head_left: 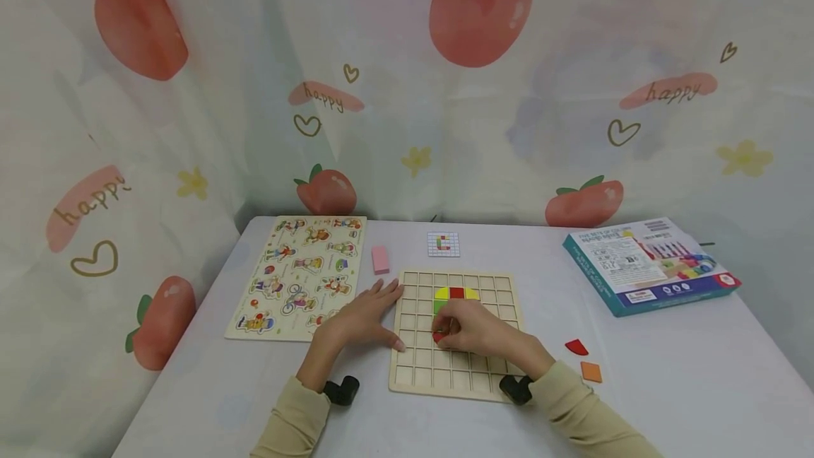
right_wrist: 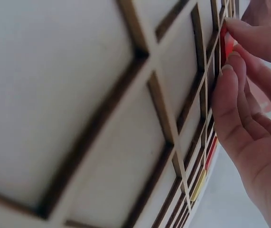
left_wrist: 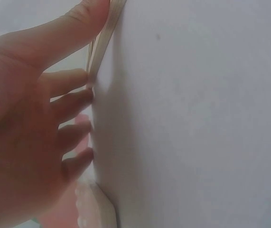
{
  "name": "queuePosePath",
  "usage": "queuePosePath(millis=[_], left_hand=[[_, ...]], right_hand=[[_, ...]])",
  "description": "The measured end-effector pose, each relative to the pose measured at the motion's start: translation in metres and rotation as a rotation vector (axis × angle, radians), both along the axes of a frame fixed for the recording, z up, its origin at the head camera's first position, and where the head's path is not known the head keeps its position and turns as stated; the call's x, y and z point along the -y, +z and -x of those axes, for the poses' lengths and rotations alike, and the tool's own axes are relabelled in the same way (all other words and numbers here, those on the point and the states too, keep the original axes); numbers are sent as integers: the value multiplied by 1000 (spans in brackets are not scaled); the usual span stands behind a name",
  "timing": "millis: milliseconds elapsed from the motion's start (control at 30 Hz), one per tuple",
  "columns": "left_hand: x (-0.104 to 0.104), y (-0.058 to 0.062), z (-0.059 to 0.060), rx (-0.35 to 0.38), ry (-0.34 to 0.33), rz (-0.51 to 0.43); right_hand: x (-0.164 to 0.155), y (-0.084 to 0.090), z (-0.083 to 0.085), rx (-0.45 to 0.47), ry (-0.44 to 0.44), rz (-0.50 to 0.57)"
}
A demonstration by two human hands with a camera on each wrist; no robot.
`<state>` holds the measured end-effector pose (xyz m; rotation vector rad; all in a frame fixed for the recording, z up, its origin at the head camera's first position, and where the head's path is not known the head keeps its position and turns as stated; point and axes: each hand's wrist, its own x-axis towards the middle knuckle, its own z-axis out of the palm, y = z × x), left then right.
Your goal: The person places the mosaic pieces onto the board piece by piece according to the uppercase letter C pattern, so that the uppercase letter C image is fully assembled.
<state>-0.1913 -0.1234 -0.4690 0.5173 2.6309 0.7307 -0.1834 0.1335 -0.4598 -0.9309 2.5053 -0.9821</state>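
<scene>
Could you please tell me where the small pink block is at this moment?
In the head view, the pink block lies on the table left of centre, between the picture puzzle and the grid board, just beyond the left hand.

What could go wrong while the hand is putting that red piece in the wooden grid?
The red piece, pinched by the right hand, may catch on a grid board wall instead of dropping into its square. If the left hand steadying the board's edge lets go, the board could slide. The sleeve might also knock the loose orange tile nearby.
</scene>
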Motion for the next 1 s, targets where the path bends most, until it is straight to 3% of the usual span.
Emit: queuePosePath(millis=[467, 1000], left_hand=[[1, -4, 2, -6, -1, -1], [0, -1, 0, -1, 1, -3]], right_hand=[[6, 4, -4, -67, -45, -73], [-13, 4, -6, 3, -81, 5]])
